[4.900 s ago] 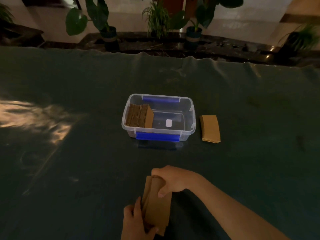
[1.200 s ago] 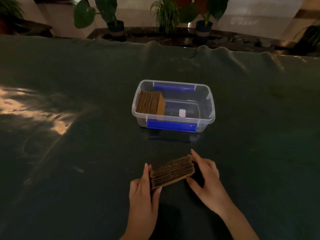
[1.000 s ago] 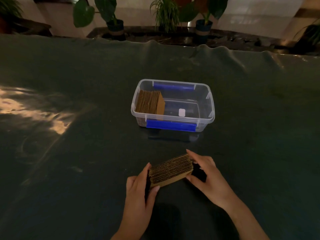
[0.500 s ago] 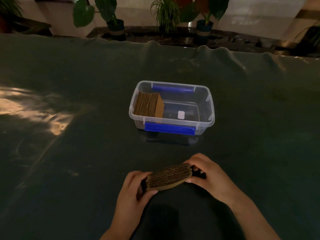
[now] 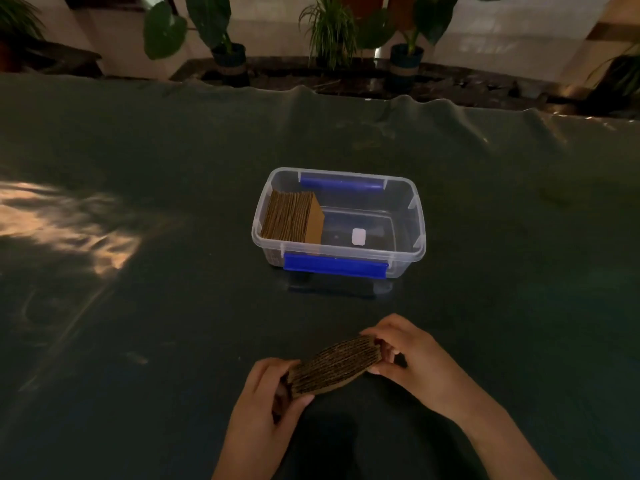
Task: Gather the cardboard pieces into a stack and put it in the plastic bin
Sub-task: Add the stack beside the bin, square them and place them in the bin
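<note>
Dark cloth-covered bench (image 5: 138, 341): near its front edge, my left hand (image 5: 266, 403) and right hand (image 5: 412, 362) clamp the cardboard stack (image 5: 336, 367) endwise, short of the plastic bin (image 5: 417, 220).

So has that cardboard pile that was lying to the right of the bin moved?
Yes. The spot right of the bin is bare now; a cardboard stack sits nearer, held between both hands.

Both hands grip a cardboard stack.
Left hand (image 5: 263, 396) and right hand (image 5: 412, 362) pinch the stack (image 5: 334, 367) ends; bin (image 5: 417, 216) lies beyond.
</note>
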{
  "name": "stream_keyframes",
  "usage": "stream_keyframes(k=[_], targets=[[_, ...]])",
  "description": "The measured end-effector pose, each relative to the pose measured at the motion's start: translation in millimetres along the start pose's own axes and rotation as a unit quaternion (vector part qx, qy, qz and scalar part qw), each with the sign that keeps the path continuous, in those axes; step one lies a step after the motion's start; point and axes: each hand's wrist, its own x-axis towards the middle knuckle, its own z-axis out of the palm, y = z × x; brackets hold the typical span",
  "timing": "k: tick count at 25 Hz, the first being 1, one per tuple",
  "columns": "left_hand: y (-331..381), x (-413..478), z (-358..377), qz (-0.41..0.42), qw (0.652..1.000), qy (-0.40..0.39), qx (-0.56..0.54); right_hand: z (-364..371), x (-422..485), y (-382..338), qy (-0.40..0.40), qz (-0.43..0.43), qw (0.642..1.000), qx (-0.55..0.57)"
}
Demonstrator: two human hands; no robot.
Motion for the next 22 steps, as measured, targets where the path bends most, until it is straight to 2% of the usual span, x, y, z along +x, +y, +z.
stream_keyframes(k=[3, 6, 9, 12, 17, 22], targets=[[18.3, 3.5, -11.4, 0.004, 1.000, -0.015, 0.026, -18.9, -3.9, -11.8, -0.022, -0.003, 0.999, -0.024], [62.7, 26.6, -28.1, 0.043, 0.998, -0.016, 0.045, -79.7, 0.9, -31.4, -0.028, -0.031, 0.996, -0.076], [118.7, 78.3, -30.7, 0.043, 0.998, -0.015, 0.033, -160.8, 45.3, -49.1, 0.001, -0.076, 0.983, -0.165], [155.8, 141.8, -16.8, 0.022, 0.999, 0.003, 0.027, -211.9, 115.8, -47.5, -0.025, -0.073, 0.971, -0.225], [162.1, 204.2, 22.0, -0.049, 0.997, -0.048, 0.038, -207.5, 185.9, -6.5, -0.107, 0.000, 0.964, -0.244], [140.1, 230.0, 53.2, -0.082, 0.987, -0.099, 0.097, -184.3, 206.3, 18.6, -0.100, 0.006, 0.958, -0.269]])
